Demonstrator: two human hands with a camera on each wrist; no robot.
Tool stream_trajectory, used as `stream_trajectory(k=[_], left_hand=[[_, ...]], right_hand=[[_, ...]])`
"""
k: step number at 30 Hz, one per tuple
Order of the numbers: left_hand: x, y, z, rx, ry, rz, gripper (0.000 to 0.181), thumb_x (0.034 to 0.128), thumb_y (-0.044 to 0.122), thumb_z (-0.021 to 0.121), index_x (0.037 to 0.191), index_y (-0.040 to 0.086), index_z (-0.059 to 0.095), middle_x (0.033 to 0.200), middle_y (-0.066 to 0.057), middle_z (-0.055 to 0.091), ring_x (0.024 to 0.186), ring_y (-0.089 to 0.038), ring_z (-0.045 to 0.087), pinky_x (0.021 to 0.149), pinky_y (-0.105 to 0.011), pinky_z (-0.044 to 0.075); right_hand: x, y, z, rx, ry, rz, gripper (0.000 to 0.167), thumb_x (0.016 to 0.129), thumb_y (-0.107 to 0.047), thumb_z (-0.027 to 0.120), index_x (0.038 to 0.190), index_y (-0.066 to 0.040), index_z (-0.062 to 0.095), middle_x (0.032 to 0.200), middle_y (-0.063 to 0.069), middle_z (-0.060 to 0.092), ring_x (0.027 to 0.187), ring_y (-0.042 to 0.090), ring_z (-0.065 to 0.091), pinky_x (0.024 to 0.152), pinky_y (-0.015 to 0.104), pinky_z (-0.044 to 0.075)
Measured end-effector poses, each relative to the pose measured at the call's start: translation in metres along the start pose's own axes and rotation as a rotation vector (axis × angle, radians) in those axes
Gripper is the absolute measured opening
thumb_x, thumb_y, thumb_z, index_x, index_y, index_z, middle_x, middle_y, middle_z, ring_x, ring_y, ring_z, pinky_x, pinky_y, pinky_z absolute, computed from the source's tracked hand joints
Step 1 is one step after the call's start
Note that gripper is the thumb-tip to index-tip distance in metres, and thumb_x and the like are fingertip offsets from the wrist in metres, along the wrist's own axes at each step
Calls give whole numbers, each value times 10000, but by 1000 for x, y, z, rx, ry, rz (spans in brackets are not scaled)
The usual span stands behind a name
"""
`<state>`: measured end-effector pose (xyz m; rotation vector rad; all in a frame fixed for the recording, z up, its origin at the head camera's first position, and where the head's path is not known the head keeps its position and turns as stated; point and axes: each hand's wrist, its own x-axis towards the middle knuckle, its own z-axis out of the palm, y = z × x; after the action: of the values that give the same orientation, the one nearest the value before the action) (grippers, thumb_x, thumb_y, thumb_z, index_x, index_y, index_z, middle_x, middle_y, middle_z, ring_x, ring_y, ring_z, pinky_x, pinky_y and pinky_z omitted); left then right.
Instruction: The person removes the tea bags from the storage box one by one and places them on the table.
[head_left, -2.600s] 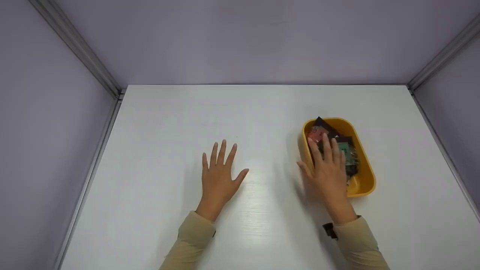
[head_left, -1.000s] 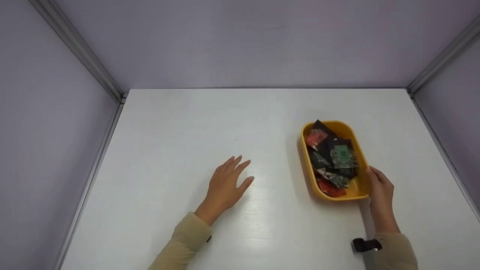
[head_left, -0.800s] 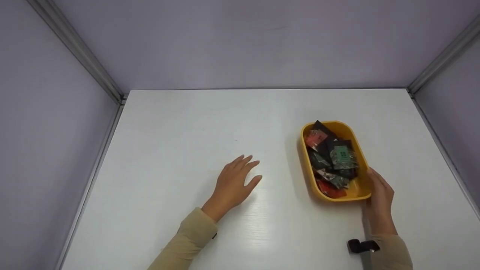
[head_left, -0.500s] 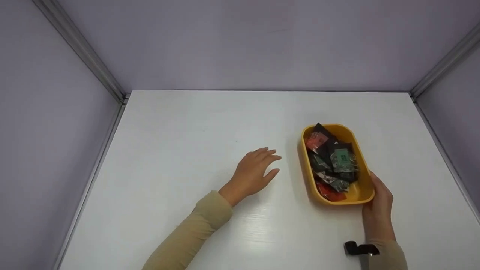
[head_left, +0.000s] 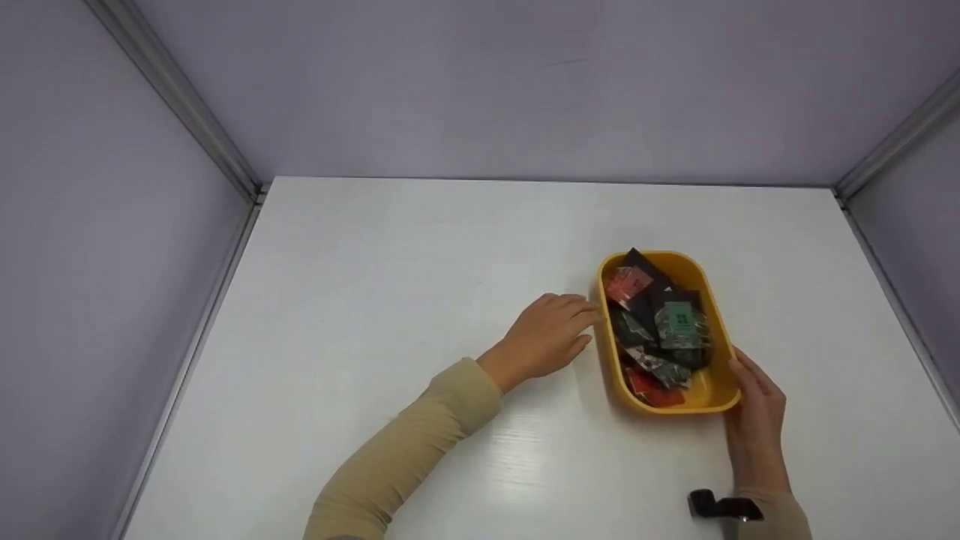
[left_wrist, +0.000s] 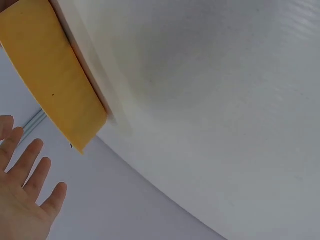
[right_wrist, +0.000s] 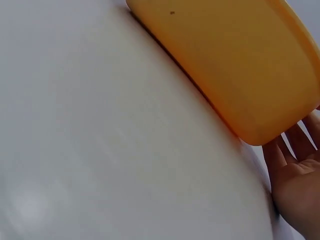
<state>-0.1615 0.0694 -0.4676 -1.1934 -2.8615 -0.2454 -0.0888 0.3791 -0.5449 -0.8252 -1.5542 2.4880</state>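
A yellow plastic bin [head_left: 705,388] sits on the right half of the white table. Inside it lie several small dark packets with clear parts, among them one with a green label [head_left: 681,319] and one with a red label [head_left: 628,283]. My left hand [head_left: 546,337] is close to the bin's left wall, palm down. In the left wrist view its fingers [left_wrist: 37,177] are spread, with a gap to the yellow wall. My right hand [head_left: 757,416] touches the bin's outer wall at the near right corner; in the right wrist view its fingers [right_wrist: 300,142] reach along that wall fairly straight.
The white table [head_left: 390,262] meets a pale back wall [head_left: 450,90] and has side panels at left [head_left: 112,262] and right [head_left: 915,202]. A black device [head_left: 724,506] is strapped at the right wrist.
My left hand has moved right, from mid-table to beside the bin. My right hand has gone from above the packets to the bin's right side and stayed there. The bin has barely shifted.
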Motion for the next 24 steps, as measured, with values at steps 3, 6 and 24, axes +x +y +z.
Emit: stream_trajectory(k=[3, 6, 24], left_hand=[[-2, -2, 3, -7, 6, 8, 354, 1022, 277, 560, 1366, 198, 588, 1401, 42, 553, 1318, -131, 463, 1084, -292, 344], [-4, -4, 4, -10, 19, 19, 345, 1022, 264, 559, 1359, 195, 594, 1384, 37, 565, 1303, -134, 477, 1084, -288, 347], [-3, -5, 3, 17, 78, 49, 314, 1044, 261, 514, 1334, 193, 611, 1333, 48, 595, 1273, -133, 499, 1069, -269, 358]], right_hand=[[1, 0, 2, -27, -40, 13, 521, 891, -309, 756, 1363, -141, 612, 1452, -3, 494, 1340, 128, 412, 932, 160, 459], [7, -3, 1, -50, -111, 19, 547, 897, -325, 747, 1385, -132, 591, 1463, -3, 492, 1335, 136, 422, 945, 185, 455], [43, -31, -4, -520, -285, 2, 583, 987, -498, 544, 1475, -184, 489, 1434, -83, 508, 1309, 83, 429, 956, 142, 427]])
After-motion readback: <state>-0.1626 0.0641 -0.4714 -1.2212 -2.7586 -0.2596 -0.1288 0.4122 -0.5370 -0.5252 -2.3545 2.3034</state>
